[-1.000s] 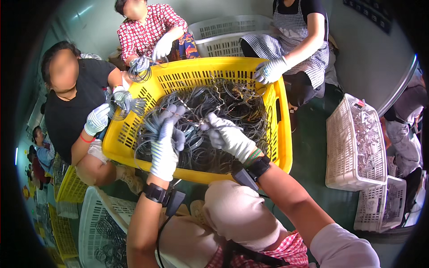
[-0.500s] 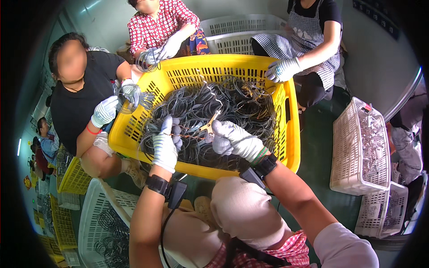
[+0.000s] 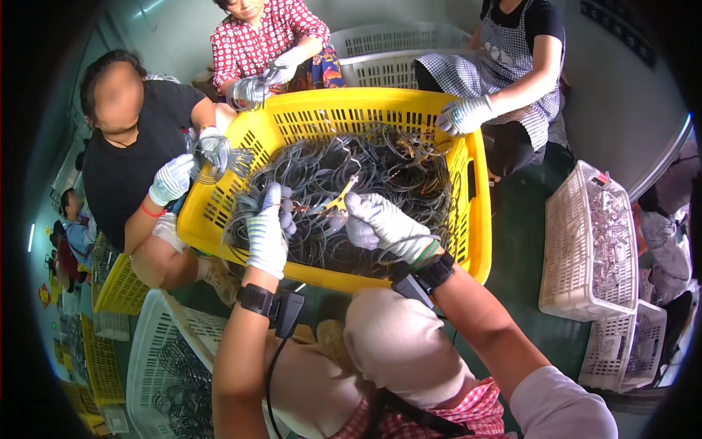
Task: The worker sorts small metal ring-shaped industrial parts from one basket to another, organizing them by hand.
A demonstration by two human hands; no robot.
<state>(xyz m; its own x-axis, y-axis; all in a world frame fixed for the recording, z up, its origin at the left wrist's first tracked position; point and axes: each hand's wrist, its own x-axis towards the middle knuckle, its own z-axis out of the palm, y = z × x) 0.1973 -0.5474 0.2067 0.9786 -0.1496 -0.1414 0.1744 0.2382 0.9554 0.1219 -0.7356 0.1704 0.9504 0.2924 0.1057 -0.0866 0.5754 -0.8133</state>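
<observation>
Dark wire loops (image 3: 322, 175) fill yellow crate (image 3: 475, 219); left hand (image 3: 267, 230) grips 1 bundle taut, right hand (image 3: 380, 219) pinches its yellow tie (image 3: 338, 201) for separating.

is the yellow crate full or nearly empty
Partly full: a tangle of dark wire loops covers the yellow crate's bottom, below its rim.

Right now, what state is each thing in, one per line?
Yellow crate: upright, heaped with dark wire loops.
Left hand: gloved, gripping loops.
Right hand: gloved, closed on a loop.
White basket: upright, filled with pale parts.
White crate: partly filled with dark loops.
</observation>
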